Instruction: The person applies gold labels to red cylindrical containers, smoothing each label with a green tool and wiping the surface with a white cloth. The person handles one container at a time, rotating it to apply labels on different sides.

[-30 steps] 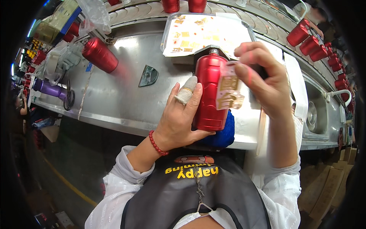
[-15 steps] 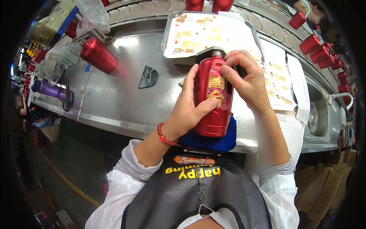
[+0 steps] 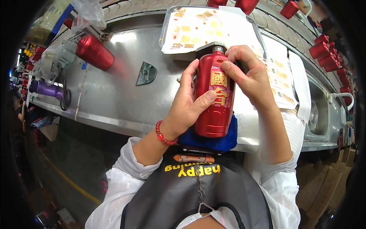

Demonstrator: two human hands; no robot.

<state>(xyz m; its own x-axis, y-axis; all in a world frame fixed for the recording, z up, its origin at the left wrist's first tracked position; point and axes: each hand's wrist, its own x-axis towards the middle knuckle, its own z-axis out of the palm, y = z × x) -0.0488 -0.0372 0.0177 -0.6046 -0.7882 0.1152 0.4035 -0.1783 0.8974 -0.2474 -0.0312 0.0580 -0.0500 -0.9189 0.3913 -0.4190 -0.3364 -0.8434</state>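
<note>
Seen from above through a wide fisheye lens, a person in a dark apron [image 3: 190, 194] works with both bare hands at a metal worktop [image 3: 118, 103]. A glossy red bottle [image 3: 211, 124] is directly in front of them, neck pointing away, its base end over blue padding [image 3: 228, 140] at the worktop's near edge. A pink-red label with raised gold characters [image 3: 220, 88] runs down its upward face. The left hand [image 3: 183, 107], with a red bead bracelet [image 3: 161, 133] at its wrist, is closed around the bottle's left side, thumb across the label's lower part. The right hand [image 3: 251, 76] is at the bottle's shoulder, fingers bent and thumb touching the label's upper end; whether they pinch anything cannot be told. Just beyond the neck is a tray [image 3: 162, 37] bearing a white sheet [image 3: 225, 24] with more gold pieces. A dark wedge-shaped piece with a hole [image 3: 143, 78] lies left of the hands. Farther left are a second red bottle [image 3: 95, 52] and a purple hand tool [image 3: 46, 90]. A sink [image 3: 322, 131] is at the right.
</note>
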